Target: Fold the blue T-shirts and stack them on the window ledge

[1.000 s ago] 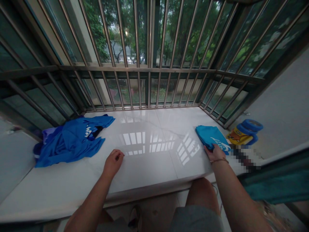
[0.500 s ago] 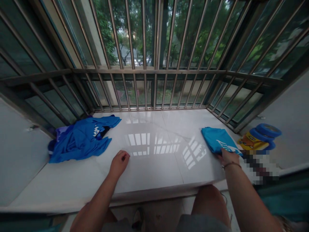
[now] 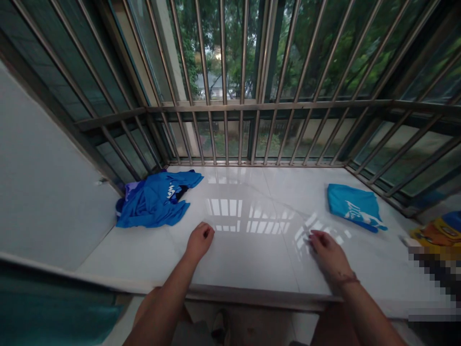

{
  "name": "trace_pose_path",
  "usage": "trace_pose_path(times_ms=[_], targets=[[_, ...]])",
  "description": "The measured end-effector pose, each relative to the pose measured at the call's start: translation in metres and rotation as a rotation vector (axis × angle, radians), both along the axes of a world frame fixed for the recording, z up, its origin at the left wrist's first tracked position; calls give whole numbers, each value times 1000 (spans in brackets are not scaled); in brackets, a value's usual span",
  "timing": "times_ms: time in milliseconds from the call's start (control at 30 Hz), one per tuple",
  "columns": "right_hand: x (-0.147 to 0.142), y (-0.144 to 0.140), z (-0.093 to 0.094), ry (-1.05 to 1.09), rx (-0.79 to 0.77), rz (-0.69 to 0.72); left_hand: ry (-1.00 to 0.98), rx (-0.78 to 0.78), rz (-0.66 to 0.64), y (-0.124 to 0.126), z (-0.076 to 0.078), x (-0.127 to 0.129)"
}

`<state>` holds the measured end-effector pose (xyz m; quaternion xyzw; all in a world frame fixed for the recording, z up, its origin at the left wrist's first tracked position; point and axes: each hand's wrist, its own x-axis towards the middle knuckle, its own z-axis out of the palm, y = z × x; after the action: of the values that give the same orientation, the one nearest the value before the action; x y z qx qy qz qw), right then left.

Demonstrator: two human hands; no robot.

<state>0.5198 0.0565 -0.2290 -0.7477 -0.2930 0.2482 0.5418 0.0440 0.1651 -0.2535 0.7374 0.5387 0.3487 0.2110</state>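
Holding nothing, left hand [image 3: 200, 238]: loosely fisted
Right hand [image 3: 327, 250]: empty, half-curled
Folded blue cloth [image 3: 351, 199]: on sill [image 3: 248, 262], beyond right hand

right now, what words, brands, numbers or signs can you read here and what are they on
No text can be read with certainty.
Folded blue cloth: white script lettering, too blurred to quote.
Crumpled blue cloth: white lettering, too small and blurred to read.
Yellow and blue container at the right edge: a printed picture, with no legible words.
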Motion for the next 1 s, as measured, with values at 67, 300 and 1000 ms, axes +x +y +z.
trace_pose_path(times_ms=[67, 300, 1000], targets=[[-40, -32, -22, -394, 39, 318, 17, 0, 5, 0, 0, 0], [-105, -84, -69, -1145, 344, 419, 107, -39, 65, 0, 7, -1], [-126, -83, -58, -989, 211, 400, 604, 308, -111, -87, 95, -54]])
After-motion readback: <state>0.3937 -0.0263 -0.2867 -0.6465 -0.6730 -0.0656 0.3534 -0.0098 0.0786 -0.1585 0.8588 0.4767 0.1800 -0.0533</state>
